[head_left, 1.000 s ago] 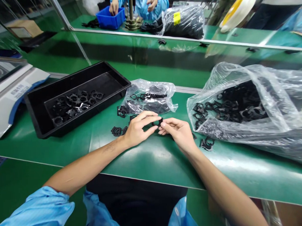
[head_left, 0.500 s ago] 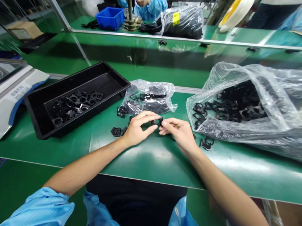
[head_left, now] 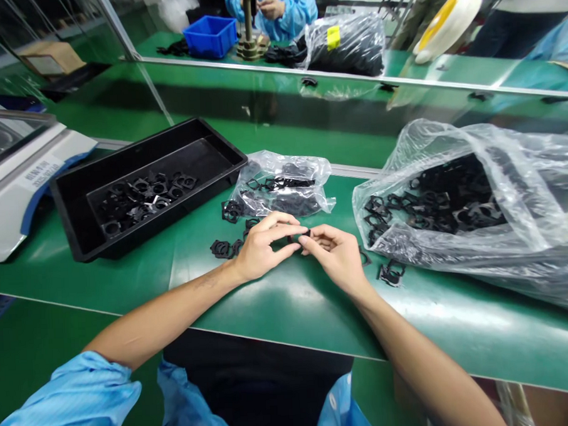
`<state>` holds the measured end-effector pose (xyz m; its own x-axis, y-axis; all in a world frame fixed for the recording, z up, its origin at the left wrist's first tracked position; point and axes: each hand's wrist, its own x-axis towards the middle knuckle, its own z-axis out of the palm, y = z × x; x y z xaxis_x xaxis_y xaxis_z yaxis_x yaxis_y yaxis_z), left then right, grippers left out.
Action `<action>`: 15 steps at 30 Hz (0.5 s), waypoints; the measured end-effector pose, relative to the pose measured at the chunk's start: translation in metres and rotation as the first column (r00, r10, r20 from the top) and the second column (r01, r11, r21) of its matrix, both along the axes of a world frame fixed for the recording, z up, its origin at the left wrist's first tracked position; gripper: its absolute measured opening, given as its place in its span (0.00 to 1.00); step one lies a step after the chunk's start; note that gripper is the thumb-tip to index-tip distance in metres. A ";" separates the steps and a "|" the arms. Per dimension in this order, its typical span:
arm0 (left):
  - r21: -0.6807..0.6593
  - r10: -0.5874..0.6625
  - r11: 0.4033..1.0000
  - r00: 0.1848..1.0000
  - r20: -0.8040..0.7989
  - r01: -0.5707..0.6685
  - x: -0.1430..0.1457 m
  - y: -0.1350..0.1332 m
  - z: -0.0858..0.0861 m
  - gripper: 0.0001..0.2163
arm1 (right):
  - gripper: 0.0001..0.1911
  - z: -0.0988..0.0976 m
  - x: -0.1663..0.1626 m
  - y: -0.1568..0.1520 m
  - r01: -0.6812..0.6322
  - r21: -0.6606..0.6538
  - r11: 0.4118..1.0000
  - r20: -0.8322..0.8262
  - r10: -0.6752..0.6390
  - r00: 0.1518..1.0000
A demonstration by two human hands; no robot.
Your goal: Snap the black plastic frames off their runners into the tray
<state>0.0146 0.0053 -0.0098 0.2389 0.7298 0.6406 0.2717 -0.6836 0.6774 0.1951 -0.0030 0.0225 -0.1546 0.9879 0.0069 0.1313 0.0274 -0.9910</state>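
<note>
Between my fingertips, above the green worktop (head_left: 264, 308), is a small black plastic part (head_left: 294, 238), mostly covered by the fingers. My left hand (head_left: 266, 245) grips it from the left, thumb below and fingers above. From the right, my right hand (head_left: 335, 253) pinches the same part with thumb and fingers. Several loose black ring-shaped parts (head_left: 222, 248) lie just left of my left hand. Another loose black frame part (head_left: 391, 273) rests on the worktop to the right of my right hand.
A black tray (head_left: 153, 228) with several black parts stands at the left, beside a white and blue machine (head_left: 33, 180). Behind my hands lies a small clear bag (head_left: 320, 174) of parts; a large open bag (head_left: 431, 144) fills the right. Across a clear partition, a person's hands (head_left: 271, 7) are at work.
My hands have drawn closer together around the black part, which shows less now. The view has shifted slightly.
</note>
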 end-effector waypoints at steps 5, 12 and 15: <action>-0.140 0.047 0.990 0.987 0.156 -0.025 0.000 0.001 0.002 0.09 | 0.14 0.001 0.003 -0.003 0.041 0.211 0.977 0.118 -0.067 0.991; -0.154 0.048 0.988 0.978 0.203 -0.016 -0.001 0.003 0.006 0.05 | 0.12 0.001 0.003 -0.004 0.020 0.370 0.929 0.215 -0.106 0.971; -0.181 0.031 0.983 0.977 0.212 0.008 -0.001 0.001 0.008 0.06 | 0.10 0.004 0.003 -0.005 0.003 0.434 0.901 0.247 -0.122 0.961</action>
